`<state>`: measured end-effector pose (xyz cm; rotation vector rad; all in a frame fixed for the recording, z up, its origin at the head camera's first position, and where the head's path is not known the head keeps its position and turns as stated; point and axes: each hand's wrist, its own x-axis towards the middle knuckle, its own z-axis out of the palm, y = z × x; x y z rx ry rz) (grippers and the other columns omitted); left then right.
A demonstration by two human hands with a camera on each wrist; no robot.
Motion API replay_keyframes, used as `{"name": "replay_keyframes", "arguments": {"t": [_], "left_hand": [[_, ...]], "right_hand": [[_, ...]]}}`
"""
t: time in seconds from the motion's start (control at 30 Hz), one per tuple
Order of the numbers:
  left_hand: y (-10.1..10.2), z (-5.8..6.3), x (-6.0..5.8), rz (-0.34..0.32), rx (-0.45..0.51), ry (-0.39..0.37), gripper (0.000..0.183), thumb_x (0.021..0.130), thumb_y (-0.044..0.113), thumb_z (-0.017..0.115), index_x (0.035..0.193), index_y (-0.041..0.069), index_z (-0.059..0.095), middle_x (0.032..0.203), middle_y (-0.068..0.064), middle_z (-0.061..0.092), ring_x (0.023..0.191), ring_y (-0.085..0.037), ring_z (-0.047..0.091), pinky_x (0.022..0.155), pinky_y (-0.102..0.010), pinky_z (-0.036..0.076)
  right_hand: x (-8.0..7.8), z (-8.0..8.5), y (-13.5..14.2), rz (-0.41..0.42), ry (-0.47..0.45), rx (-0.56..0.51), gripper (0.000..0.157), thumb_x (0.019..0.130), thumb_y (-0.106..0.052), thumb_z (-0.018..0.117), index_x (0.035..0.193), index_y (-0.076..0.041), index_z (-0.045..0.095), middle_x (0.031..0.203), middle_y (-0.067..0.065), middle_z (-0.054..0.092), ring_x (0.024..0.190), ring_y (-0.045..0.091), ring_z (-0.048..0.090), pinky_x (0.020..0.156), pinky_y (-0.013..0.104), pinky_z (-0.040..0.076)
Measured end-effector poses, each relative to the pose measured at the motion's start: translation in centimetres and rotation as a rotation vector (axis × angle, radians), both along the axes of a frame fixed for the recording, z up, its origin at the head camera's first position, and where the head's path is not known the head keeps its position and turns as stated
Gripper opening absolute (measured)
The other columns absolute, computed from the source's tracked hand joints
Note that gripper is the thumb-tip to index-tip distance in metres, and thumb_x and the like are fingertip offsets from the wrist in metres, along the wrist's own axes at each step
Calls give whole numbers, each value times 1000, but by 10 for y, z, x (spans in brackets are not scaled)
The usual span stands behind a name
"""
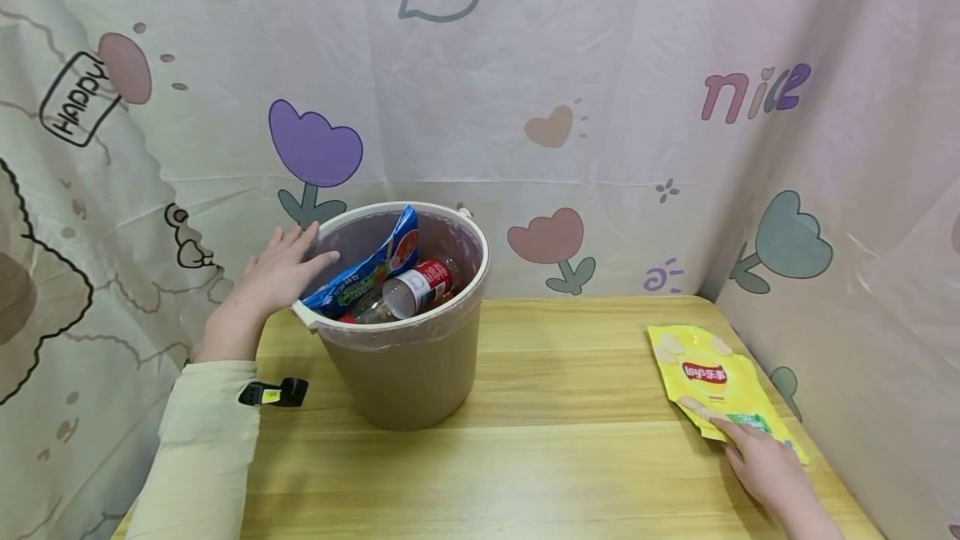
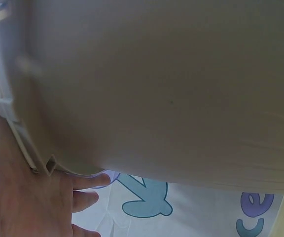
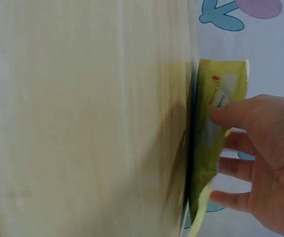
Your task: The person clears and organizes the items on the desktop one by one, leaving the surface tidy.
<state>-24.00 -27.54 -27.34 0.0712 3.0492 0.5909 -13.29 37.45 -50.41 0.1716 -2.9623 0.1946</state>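
A beige waste bin (image 1: 405, 365) with a pale rim and a clear liner stands left of the middle. In it lie a blue snack packet (image 1: 360, 277) and a plastic bottle (image 1: 423, 286) with a red and white label. My left hand (image 1: 277, 269) rests on the bin's left rim, fingers spread outside, thumb over the edge. At the right, my right hand (image 1: 768, 465) pinches the near edge of a yellow Lay's chip bag (image 1: 708, 357). In the right wrist view the thumb lies on the chip bag's back (image 3: 213, 108), with fingers at its other side.
A wooden table (image 1: 555, 440) spans the space between bin and chip bag. Printed cloth (image 1: 465, 98) hangs behind and at both sides, close to the table's right edge. A black strap device (image 1: 273, 392) sits at the left wrist.
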Motion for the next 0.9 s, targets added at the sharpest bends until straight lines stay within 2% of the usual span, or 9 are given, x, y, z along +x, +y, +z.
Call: {"name": "replay_keyframes", "arguments": {"t": [0.3,0.53,0.6,0.67,0.7,0.8,0.9], "left_hand": [[-1,0,1,-2,12,5,84,99,64,26,157,10,0,160,-29,-4,146,-48,-17,109,-77,-4],[-1,-2,0,-2,16,4,83,99,63,27,157,10,1,161,-28,-3,146,-48,-17,109,-77,-4],[-1,-3,-1,0,18,2,83,99,63,27,157,11,0,161,-28,-3,146,-48,-17,109,-77,-4],[-1,-3,-1,1,22,1,83,99,63,27,157,11,0,161,-28,-3,146,-48,-17,109,-77,-4],[-1,-3,-1,2,23,1,82,99,63,27,157,11,0,161,-28,-3,146,-48,-17,109,-77,-4],[-1,-3,-1,-1,27,4,83,99,63,27,157,11,0,161,-28,-4,146,-48,-17,109,-77,-4],[-1,-2,0,-3,29,7,83,99,63,27,157,10,0,161,-28,-3,146,-48,-17,109,-77,-3]], "right_hand": [[0,6,-12,82,411,-26,38,77,2,66,113,-9,68,101,17,73,90,43,67,71,62,49],[-4,9,-15,115,566,-34,46,69,6,70,112,-10,68,100,14,71,91,41,64,78,61,47],[-6,10,-16,133,608,-34,40,74,3,64,112,-10,69,99,13,71,89,41,64,79,59,47],[-7,12,-17,151,657,-32,29,87,-6,54,111,-10,69,97,13,71,87,39,64,79,58,47],[-8,13,-18,159,683,-31,29,92,-11,48,111,-9,70,96,13,72,86,39,64,79,57,47],[-11,16,-20,172,764,-35,46,102,-25,28,108,-9,71,93,12,72,82,37,64,78,54,47],[-13,19,-24,178,832,-59,50,103,-25,26,106,-9,73,90,12,72,79,36,63,78,52,47]]}}
